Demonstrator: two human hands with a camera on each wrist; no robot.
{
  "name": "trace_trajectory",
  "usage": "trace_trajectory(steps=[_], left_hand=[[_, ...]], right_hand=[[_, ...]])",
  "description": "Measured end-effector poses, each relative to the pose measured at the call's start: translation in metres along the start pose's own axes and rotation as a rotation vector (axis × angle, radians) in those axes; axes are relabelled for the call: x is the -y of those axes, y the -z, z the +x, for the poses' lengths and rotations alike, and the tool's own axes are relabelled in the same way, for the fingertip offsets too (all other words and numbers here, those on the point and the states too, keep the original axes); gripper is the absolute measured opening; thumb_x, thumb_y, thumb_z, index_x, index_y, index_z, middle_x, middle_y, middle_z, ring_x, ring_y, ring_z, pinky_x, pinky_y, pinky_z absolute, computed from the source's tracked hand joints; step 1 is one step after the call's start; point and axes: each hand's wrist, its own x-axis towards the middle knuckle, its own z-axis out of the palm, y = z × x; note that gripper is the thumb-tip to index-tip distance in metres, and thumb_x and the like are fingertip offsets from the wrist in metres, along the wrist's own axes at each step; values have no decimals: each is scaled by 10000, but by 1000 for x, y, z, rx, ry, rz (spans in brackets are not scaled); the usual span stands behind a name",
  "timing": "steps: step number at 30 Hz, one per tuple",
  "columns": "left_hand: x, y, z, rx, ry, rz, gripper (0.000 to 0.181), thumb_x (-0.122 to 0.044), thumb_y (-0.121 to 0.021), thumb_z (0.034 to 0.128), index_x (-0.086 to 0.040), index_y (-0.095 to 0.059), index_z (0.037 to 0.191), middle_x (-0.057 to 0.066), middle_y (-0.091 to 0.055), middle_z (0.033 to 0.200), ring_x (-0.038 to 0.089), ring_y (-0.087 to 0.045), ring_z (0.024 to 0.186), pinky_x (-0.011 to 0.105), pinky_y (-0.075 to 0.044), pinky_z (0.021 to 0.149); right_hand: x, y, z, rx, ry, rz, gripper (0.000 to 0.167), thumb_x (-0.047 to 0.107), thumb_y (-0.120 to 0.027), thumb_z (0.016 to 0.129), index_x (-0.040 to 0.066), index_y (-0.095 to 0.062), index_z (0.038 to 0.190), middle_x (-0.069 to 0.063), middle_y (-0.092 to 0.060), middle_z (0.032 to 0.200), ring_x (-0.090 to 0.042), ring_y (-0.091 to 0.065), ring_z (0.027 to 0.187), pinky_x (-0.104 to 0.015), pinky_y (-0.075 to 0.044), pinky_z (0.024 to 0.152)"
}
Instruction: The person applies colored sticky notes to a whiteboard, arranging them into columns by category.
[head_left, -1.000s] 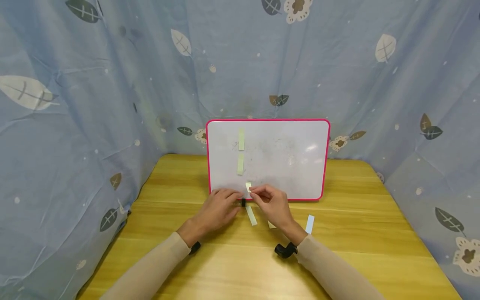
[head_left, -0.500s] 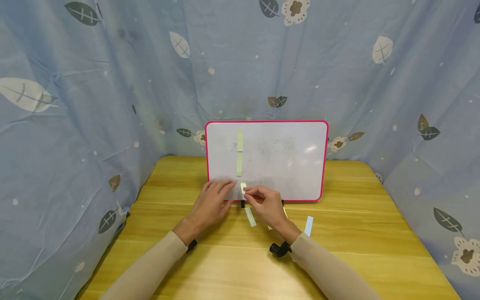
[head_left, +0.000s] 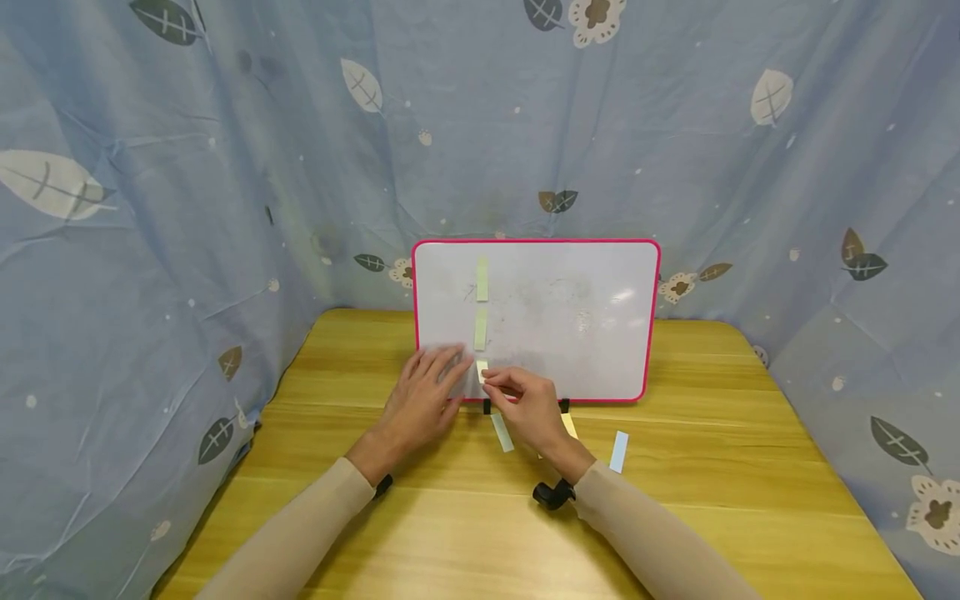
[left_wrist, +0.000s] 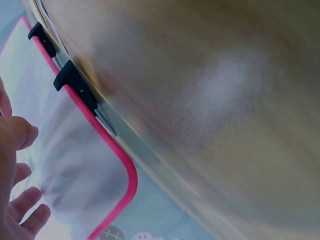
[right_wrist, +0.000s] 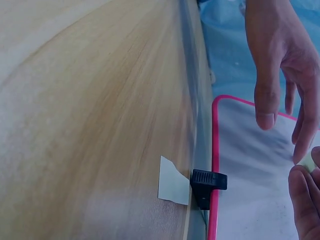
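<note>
Paper strip (head_left: 482, 367), pale, one: pinched between thumb and finger of the right hand (head_left: 531, 408), at the lower left of a pink-framed whiteboard (head_left: 570, 342), below two green strips (head_left: 481, 328) in a column. Left hand (head_left: 422, 404): fingers extended and apart, just beside the strip (contact with the board: cannot tell). On the wooden surface (head_left: 690, 467), in front: a pale green strip (head_left: 502, 432), a yellow strip (head_left: 570, 425), a blue strip (head_left: 618, 452). Black clips (head_left: 487, 407), two: at the board's lower edge.
</note>
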Motion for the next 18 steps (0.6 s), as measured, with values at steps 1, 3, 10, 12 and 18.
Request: trace_trajectory(steps=[1, 3, 10, 12, 18], left_hand=[[0, 0, 0, 3, 0, 6, 718, -245, -921, 1005, -144, -643, 1659, 130, -594, 1729, 372, -558, 1596, 686, -424, 1357], [1, 0, 0, 18, 4, 21, 729, -251, -909, 1015, -155, -626, 1680, 128, -564, 1761, 367, -525, 1633, 685, -405, 1376], [2, 0, 0, 43, 6, 53, 724, -272, -877, 1037, -175, -607, 1702, 127, -500, 1816, 359, -461, 1690, 696, -374, 1394], [3, -1, 0, 43, 0, 61, 724, -271, -876, 1036, -174, -606, 1700, 129, -489, 1824, 356, -448, 1698, 702, -376, 1387], [3, -4, -1, 87, -3, 103, 710, -295, -847, 1065, -220, -589, 1722, 115, -418, 1878, 345, -393, 1750, 715, -359, 1398]], right_hand=[[0, 0, 1, -1, 1, -2, 57, 36, -854, 1057, 53, -863, 1111, -146, -884, 1287, -334, -890, 1145, -383, -726, 928], [-1, -1, 1, -4, 2, -5, 61, 31, -855, 1055, 52, -863, 1112, -145, -884, 1284, -329, -889, 1149, -377, -723, 946], [-3, -5, 4, -10, 11, -9, 66, 30, -858, 1052, 45, -864, 1116, -150, -885, 1275, -335, -890, 1141, -376, -722, 963], [-3, -6, 4, -14, 7, -11, 60, 30, -859, 1051, 42, -864, 1109, -153, -886, 1270, -340, -891, 1135, -379, -723, 960], [-5, -8, 4, -17, -20, -17, 59, 7, -853, 1048, 40, -860, 1096, -155, -886, 1261, -321, -893, 1132, -365, -722, 956]])
